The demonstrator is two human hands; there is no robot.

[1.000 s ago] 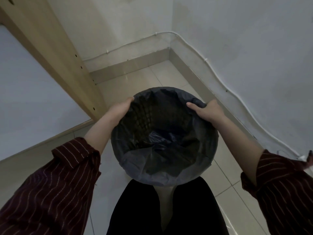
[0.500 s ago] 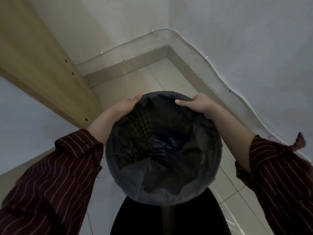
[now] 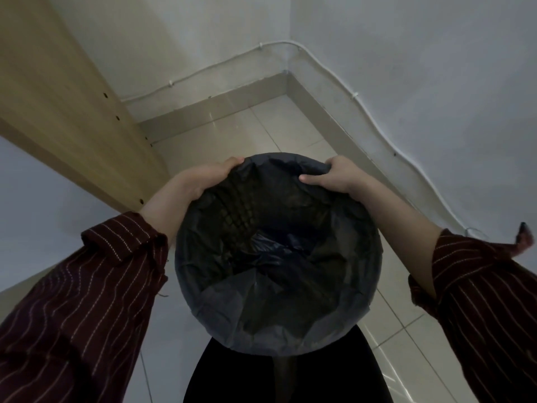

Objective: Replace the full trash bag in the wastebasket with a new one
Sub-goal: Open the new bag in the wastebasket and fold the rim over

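Raised wastebasket (image 3: 279, 330): left hand (image 3: 209, 177), right hand (image 3: 338, 175) grip bag (image 3: 261, 303) rim, beside shelf (image 3: 58, 117).

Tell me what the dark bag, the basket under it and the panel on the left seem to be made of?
Bag: thin plastic film, dark grey and slightly glossy; it wrinkles and lets light through at the rim. Wastebasket: apparently a rigid mesh or lattice, whose grid shows through the film; plastic or metal, I cannot tell. Panel: looks like light wood-grain laminated board, matt, with small drilled holes.
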